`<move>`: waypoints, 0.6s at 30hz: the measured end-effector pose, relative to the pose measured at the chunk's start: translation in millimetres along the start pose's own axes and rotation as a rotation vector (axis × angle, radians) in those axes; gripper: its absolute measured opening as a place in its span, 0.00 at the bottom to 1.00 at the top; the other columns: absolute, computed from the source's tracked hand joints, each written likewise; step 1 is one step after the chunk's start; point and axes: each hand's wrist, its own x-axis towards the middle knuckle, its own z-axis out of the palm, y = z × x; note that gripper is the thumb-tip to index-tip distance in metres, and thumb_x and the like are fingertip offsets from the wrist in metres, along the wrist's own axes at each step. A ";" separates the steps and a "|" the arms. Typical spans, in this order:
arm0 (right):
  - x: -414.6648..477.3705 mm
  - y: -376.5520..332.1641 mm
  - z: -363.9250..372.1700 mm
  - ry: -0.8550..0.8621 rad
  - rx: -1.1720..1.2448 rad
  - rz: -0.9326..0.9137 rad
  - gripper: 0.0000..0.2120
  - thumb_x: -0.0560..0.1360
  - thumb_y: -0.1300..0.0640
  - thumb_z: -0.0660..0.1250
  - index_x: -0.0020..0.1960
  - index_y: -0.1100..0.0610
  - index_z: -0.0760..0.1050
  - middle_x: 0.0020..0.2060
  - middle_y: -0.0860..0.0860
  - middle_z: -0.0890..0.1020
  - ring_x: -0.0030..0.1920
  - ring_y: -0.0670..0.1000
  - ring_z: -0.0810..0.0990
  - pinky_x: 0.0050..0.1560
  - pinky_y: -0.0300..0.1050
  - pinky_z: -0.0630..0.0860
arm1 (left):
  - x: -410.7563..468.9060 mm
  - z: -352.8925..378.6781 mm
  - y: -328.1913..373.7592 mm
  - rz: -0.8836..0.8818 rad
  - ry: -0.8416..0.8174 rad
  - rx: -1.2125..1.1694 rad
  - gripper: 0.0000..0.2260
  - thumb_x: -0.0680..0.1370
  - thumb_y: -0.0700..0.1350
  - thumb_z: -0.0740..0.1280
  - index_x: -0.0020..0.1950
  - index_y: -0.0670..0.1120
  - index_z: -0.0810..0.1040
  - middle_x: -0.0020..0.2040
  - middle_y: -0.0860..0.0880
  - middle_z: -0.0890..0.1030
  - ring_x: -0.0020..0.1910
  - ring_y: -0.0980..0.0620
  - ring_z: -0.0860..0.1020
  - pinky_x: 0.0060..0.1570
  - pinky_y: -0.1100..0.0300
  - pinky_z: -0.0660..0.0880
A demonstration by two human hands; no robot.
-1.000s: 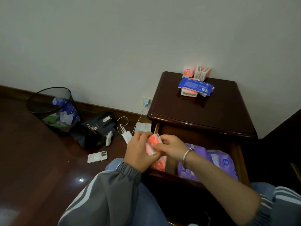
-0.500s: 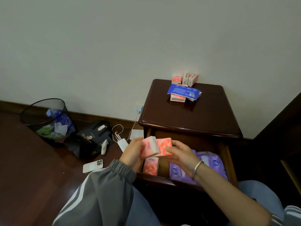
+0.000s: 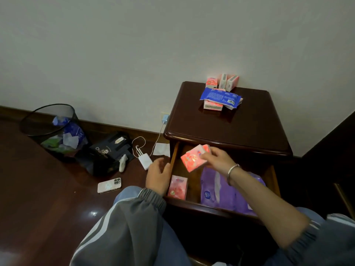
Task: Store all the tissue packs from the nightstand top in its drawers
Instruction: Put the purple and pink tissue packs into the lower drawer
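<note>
Right hand [image 3: 217,160] grips the pink tissue pack [image 3: 193,159]. The pack projects toward 9 o'clock from the hand, above the open drawer [image 3: 192,204]. Left hand [image 3: 158,177], fingers relaxed and empty, sits at 8 o'clock of the pack.

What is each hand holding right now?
Left hand: open, holding nothing.
Right hand: grips a pink tissue pack above the open drawer.

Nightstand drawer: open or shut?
Open. The drawer sits pulled out below the nightstand top; a pink pack and purple packs lie inside, right hand holding a second pack above.
</note>
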 end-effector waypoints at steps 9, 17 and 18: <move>60.3 9.7 30.3 -0.127 -0.745 0.018 0.19 0.71 0.49 0.68 0.58 0.58 0.74 0.51 0.53 0.80 0.50 0.52 0.79 0.48 0.45 0.75 | 14.5 15.2 -11.6 0.054 -0.129 0.287 0.18 0.80 0.42 0.58 0.70 0.46 0.69 0.64 0.45 0.74 0.58 0.47 0.76 0.57 0.57 0.72; 67.7 33.3 34.1 -0.245 -0.562 0.039 0.20 0.78 0.52 0.62 0.68 0.54 0.70 0.62 0.56 0.77 0.55 0.51 0.77 0.58 0.45 0.73 | 12.5 21.3 -19.8 0.098 -0.261 0.458 0.36 0.69 0.54 0.73 0.72 0.49 0.59 0.65 0.48 0.66 0.64 0.47 0.70 0.58 0.50 0.73; 66.6 33.3 34.8 -0.261 -0.632 0.019 0.21 0.77 0.49 0.63 0.69 0.53 0.69 0.63 0.57 0.74 0.58 0.53 0.76 0.60 0.46 0.72 | 12.2 22.5 -19.9 0.100 -0.262 0.479 0.38 0.69 0.53 0.74 0.73 0.48 0.58 0.66 0.48 0.65 0.65 0.47 0.69 0.58 0.50 0.73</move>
